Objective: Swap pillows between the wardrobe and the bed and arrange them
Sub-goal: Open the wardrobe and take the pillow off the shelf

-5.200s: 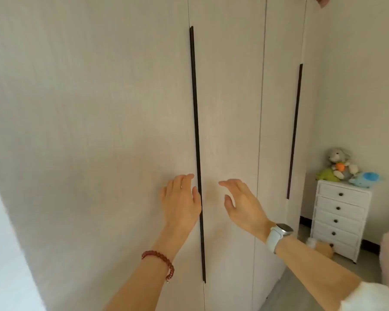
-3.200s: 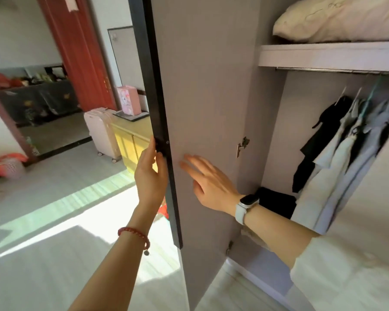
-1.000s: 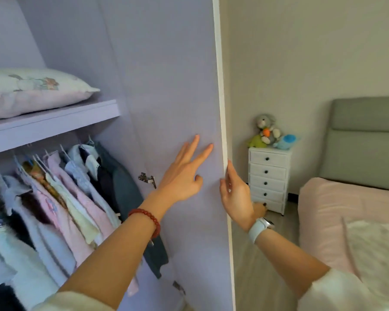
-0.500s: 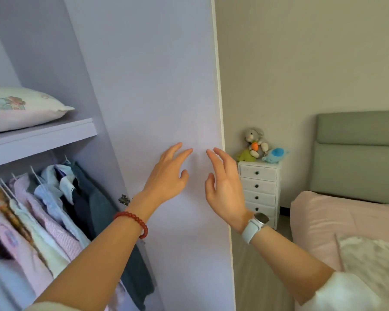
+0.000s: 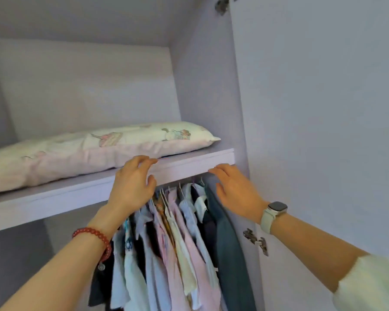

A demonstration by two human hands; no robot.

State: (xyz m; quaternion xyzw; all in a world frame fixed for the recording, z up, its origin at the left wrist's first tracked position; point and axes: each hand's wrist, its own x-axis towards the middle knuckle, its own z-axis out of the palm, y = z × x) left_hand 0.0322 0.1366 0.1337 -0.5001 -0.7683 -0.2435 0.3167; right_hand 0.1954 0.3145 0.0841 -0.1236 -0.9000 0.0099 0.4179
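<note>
The wardrobe door [image 5: 323,131] stands open, and the pillow [image 5: 94,153] lies flat on the shelf [image 5: 189,162] above the hanging clothes [image 5: 177,243], not yet lifted. The left hand [image 5: 133,182] and right hand [image 5: 236,191] are raised at the shelf edge, fingers loosely spread and grasping nothing. Judged progress: access is complete; removal, the swap with the bed, and arranging all remain.

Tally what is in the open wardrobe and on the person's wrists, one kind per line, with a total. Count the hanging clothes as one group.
Pillow on the shelf: 1
Group of hanging clothes under the shelf: 1
Red bead bracelet on the left wrist: 1
Watch on the right wrist: 1
Total: 4
</note>
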